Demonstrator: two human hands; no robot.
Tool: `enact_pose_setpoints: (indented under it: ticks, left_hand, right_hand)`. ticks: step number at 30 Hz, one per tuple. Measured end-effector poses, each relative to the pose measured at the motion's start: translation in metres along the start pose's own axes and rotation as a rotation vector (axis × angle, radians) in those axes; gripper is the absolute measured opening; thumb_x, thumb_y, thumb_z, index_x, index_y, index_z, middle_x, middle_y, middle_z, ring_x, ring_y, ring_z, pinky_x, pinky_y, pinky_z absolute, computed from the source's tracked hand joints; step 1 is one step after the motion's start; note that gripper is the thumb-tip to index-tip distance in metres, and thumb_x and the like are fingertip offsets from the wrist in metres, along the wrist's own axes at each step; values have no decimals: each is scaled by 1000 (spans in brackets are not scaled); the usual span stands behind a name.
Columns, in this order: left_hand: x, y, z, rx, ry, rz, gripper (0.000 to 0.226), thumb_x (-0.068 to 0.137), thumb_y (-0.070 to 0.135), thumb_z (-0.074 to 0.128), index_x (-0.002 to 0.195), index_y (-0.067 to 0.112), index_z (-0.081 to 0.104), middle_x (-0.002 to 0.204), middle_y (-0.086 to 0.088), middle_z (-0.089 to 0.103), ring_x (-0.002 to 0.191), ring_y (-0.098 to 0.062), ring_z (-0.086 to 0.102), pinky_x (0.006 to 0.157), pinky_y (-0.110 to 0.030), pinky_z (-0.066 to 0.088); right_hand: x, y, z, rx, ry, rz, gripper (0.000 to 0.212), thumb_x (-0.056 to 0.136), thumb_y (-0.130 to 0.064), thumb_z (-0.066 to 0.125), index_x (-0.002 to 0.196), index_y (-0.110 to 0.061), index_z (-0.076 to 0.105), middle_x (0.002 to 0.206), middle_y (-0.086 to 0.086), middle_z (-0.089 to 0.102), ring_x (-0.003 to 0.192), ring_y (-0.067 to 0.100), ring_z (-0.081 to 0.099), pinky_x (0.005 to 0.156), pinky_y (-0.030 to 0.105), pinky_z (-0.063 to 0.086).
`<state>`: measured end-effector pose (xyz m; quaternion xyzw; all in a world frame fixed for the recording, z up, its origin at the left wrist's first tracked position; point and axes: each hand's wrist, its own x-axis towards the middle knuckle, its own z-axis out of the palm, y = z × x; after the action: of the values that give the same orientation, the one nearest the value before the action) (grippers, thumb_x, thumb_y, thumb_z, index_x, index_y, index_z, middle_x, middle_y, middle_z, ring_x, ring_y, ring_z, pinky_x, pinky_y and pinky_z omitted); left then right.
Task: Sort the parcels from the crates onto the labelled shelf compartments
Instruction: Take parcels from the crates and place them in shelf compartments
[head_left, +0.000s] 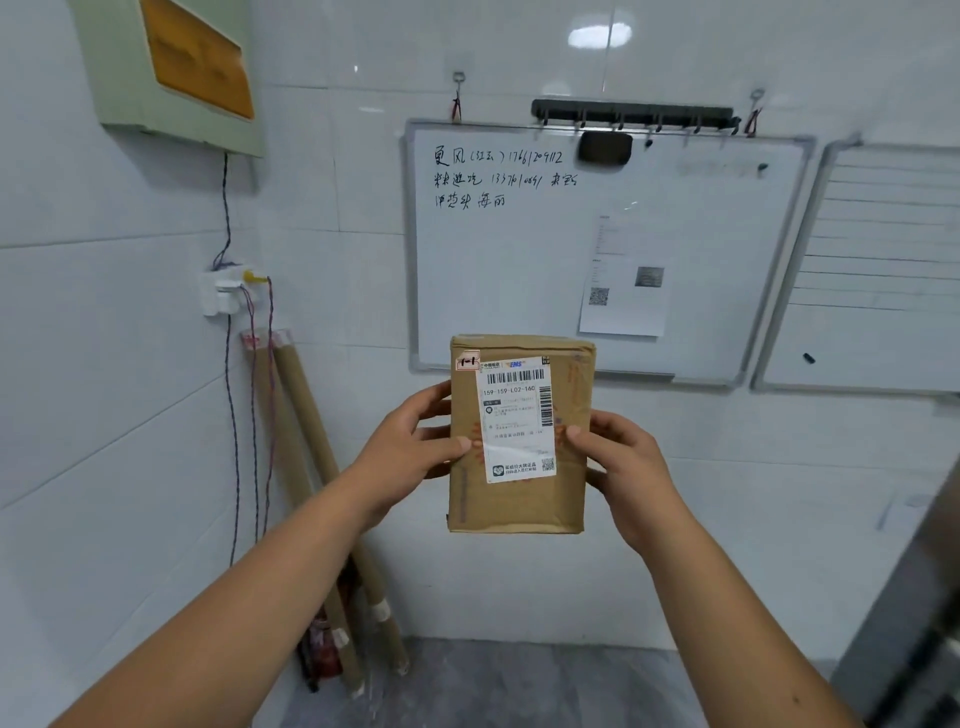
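A small brown cardboard parcel (519, 499) is held upright at chest height in front of the tiled wall. It carries a white shipping label with barcodes and a small tag marked "1-1" at its top left corner. My left hand (410, 447) grips its left edge, thumb on the front face. My right hand (623, 462) grips its right edge, thumb on the label. No crate or shelf compartment is in view.
A whiteboard (608, 249) with handwriting hangs on the wall behind the parcel, a second board (878, 270) to its right. Two long cardboard tubes (306, 441) lean in the left corner. Wires hang from a wall socket (223, 293). A grey unit (914, 613) stands at right.
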<state>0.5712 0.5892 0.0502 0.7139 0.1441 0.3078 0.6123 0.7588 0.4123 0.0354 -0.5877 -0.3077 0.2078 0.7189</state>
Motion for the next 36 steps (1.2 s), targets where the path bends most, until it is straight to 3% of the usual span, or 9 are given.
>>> enact_pose_setpoints:
  ticks: [4,8,11,17,22,27,30,32,36]
  left_hand:
    - [9,8,-11,-2,-96,26,58,94,6,72,131,49,56,134,15,64,110,-12,73,88,-38,62]
    - [18,13,-12,-27,-215,34,67,93,12,76,145,46,51,134,15,65,116,-15,71,93,-45,61]
    - [21,15,-2,-58,-311,47,61,94,11,73,144,40,54,133,17,66,116,-14,71,92,-44,61]
    - [8,24,40,-168,-520,80,51,97,7,68,138,35,58,133,14,68,115,-10,71,88,-41,61]
    - [-14,35,74,-235,-639,111,50,98,10,67,142,31,57,138,14,66,124,-13,66,93,-45,58]
    - [-42,51,100,-284,-713,149,44,98,15,65,139,30,62,136,10,69,123,-18,67,95,-48,57]
    - [-61,63,115,-306,-731,154,45,90,26,63,134,31,65,130,7,72,116,-19,69,89,-44,56]
    - [-74,68,128,-326,-760,153,38,93,21,64,130,32,66,126,7,74,112,-19,70,86,-42,55]
    - [-92,76,146,-354,-803,138,39,89,23,66,127,29,65,124,4,75,113,-21,71,90,-43,57]
  right_hand:
    - [-22,-16,8,-5,83,-1,25,92,-16,74,117,-14,73,113,5,78,109,25,73,89,52,58]
    - [-47,-31,9,0,204,-18,26,93,-15,73,118,-12,72,115,7,78,110,24,73,80,46,57]
    - [-76,-36,8,0,290,-30,30,92,-17,74,121,-12,71,117,6,77,111,23,73,79,44,56]
    - [-149,-58,-8,-15,497,-57,76,67,-39,91,134,-15,65,132,4,71,121,22,69,102,52,56]
    - [-204,-84,-14,-39,619,-100,71,67,-37,91,130,-13,69,127,6,74,121,23,69,110,53,50]
    - [-257,-110,-12,-59,692,-117,43,89,-15,79,130,-12,68,120,7,77,115,25,73,108,47,53]
    - [-287,-123,-11,-82,733,-132,39,89,-16,79,128,-13,70,119,5,78,112,23,74,108,50,52]
    - [-306,-128,-15,-90,775,-149,43,88,-17,81,129,-13,69,120,5,77,114,23,73,110,51,51]
    - [-340,-132,-12,-117,832,-150,40,90,-18,78,130,-15,70,120,3,77,114,21,73,109,48,51]
